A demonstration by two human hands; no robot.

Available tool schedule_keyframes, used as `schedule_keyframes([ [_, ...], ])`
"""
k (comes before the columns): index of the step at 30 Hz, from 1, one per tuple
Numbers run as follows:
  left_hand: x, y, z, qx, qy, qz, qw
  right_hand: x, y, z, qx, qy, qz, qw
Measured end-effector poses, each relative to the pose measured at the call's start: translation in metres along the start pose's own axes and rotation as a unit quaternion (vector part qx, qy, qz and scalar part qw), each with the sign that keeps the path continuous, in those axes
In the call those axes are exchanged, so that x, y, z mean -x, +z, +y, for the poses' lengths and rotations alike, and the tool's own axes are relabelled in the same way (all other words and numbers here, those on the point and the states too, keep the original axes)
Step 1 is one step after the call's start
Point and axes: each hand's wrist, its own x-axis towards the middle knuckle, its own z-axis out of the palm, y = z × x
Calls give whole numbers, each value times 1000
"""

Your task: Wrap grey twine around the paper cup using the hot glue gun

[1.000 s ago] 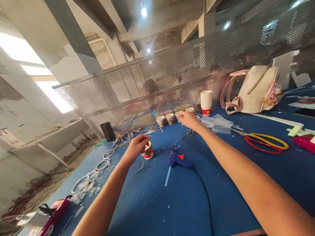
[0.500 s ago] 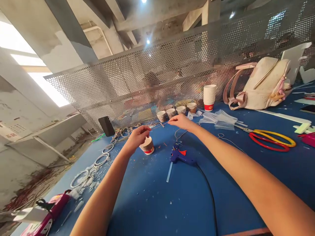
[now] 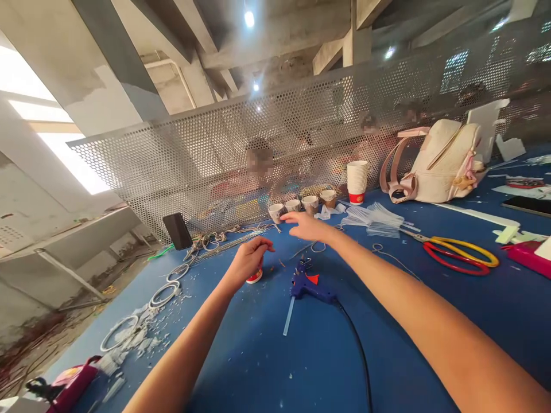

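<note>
My left hand hangs over a small paper cup with a red base, hiding most of it. Its thumb and fingers are pressed together; whatever they hold, if anything, is too small to make out. Farther forward, my right hand reaches out with thumb and forefinger apart and nothing visible between them. Its fingertips are close to a row of several twine-wrapped cups and a bundle of cords. Nearer me lies a blue hot glue gun with a clear glue stick in its back.
Scissors with red and yellow handles, glue sticks, stacked paper cups and a backpack are on the right. A phone leans on the perforated metal screen. White rings and a power strip lie left.
My right hand's pinch on a cord has opened, and the hand has moved slightly forward. My left hand has come lower across the cup. The view has shifted and tilted upward.
</note>
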Motion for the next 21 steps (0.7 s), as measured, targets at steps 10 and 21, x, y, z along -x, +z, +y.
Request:
schedule_keyframes([
  [10, 8, 2, 13, -13, 8, -6, 1000, 9, 42, -30, -68, -73, -103, 990],
  [21, 9, -8, 9, 44, -33, 28, 998, 2, 44, -16, -112, -44, -56, 991],
])
